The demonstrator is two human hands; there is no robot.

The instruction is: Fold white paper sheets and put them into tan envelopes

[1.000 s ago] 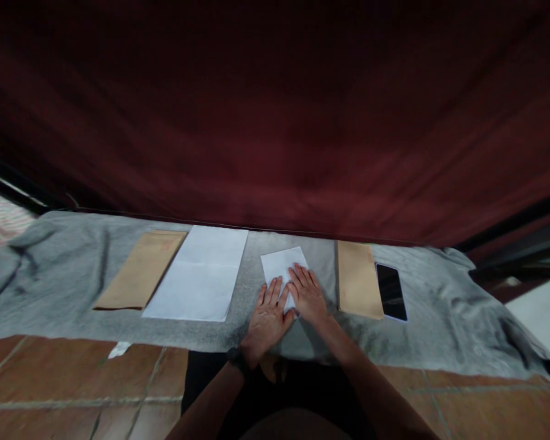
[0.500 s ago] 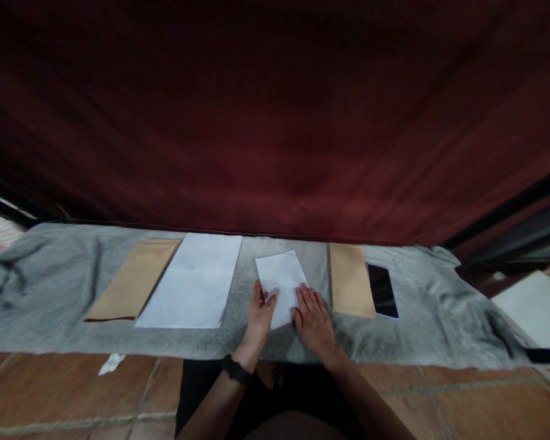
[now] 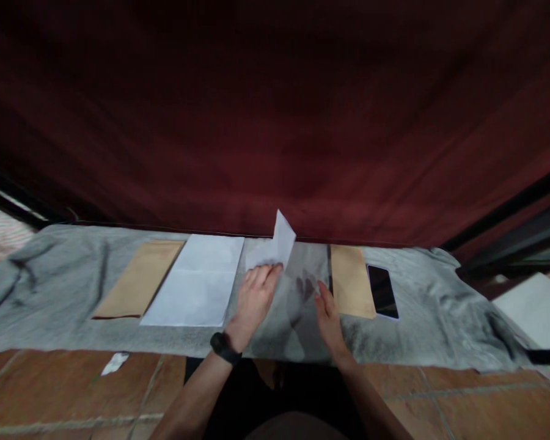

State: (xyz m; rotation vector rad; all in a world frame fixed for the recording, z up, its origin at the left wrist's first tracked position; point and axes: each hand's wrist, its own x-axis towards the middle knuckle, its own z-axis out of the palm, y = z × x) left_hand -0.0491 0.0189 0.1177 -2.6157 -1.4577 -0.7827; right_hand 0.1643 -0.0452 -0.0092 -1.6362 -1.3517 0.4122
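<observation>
In the head view my left hand (image 3: 259,294), with a dark band at its wrist, is closed on the near edge of a folded sheet of white paper (image 3: 284,241). One part of the sheet stands up from the cloth; the rest lies low behind my fingers. My right hand (image 3: 328,311) is over the grey cloth, apart from the sheet, its fingers loosely apart and holding nothing I can see. Beside it on the right is a brown envelope (image 3: 352,281). Faint ghosting blurs the area between my hands.
Left of my hands lie a stack of white paper (image 3: 192,284) with a crease across it and several brown envelopes (image 3: 140,278). A phone (image 3: 383,291) is at the right. Grey cloth (image 3: 431,305) covers the surface, and a dark red curtain (image 3: 275,153) hangs behind.
The white sheet has moved away from me and slightly left, and part of it now stands up. My left hand has moved forward with it; my right hand has come off it, shifting right.
</observation>
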